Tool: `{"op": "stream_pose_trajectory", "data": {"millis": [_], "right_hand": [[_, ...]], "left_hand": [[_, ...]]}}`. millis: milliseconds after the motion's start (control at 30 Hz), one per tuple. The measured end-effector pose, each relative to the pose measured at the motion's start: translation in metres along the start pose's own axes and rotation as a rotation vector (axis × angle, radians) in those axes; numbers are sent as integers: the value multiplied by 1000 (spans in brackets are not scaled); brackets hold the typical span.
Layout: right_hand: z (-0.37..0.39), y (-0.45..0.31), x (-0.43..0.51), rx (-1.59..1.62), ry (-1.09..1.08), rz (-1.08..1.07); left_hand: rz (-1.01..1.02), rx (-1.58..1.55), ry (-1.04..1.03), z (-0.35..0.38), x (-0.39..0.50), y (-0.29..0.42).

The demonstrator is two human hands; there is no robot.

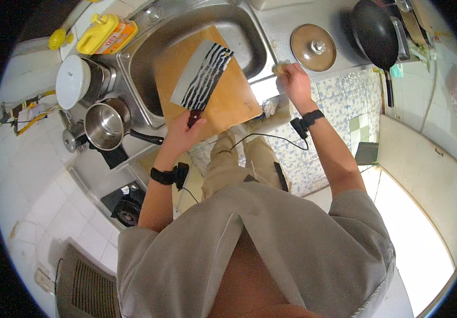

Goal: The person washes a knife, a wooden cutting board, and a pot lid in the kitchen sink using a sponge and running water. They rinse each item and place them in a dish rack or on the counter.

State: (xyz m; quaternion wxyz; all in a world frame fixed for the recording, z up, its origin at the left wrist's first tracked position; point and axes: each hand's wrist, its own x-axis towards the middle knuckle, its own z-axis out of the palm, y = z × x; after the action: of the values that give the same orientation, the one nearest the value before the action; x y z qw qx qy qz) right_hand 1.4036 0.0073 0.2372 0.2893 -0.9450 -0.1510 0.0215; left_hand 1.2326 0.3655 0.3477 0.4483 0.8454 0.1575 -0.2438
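My left hand grips the dark handle of a cleaver, whose broad blade has dark wavy stripes. The blade lies over a wooden cutting board, which rests slanted across the near part of a stainless steel sink. Whether the blade touches the board I cannot tell. My right hand is to the right of the sink, by the counter's front edge, with its fingers closed on a small yellowish thing that is too blurred to name. A glass pan lid with a metal knob lies on the counter just beyond this hand.
Left of the sink stand a yellow jug, a white lid or bowl on a metal pot, and a steel saucepan whose black handle points towards my left hand. A black wok sits at the right. A cable runs between my wrist straps.
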Motion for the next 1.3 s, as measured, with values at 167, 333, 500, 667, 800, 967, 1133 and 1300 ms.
{"op": "stream_pose_trajectory", "data": {"millis": [167, 333, 500, 667, 800, 967, 1133, 1300], "right_hand": [[41, 13, 93, -38, 92, -76], [32, 10, 83, -39, 54, -77], [14, 9, 56, -11, -15, -91], [31, 1, 132, 50, 82, -166], [23, 3, 94, 30, -46, -31], [14, 11, 67, 48, -96, -63], [32, 0, 119, 100, 37, -100], [13, 7, 75, 247, -168, 105]], "left_hand": [[-108, -152, 42, 17, -2, 1], [-68, -137, 98, 30, -2, 5], [-103, -203, 86, 37, 3, 9], [-69, -221, 115, 34, 15, 15], [-144, -235, 69, 25, 27, 29], [-256, -347, -29, 26, 59, 49], [-282, -468, -120, 42, 118, 55], [-314, -869, -150, 75, 176, 65]]}}
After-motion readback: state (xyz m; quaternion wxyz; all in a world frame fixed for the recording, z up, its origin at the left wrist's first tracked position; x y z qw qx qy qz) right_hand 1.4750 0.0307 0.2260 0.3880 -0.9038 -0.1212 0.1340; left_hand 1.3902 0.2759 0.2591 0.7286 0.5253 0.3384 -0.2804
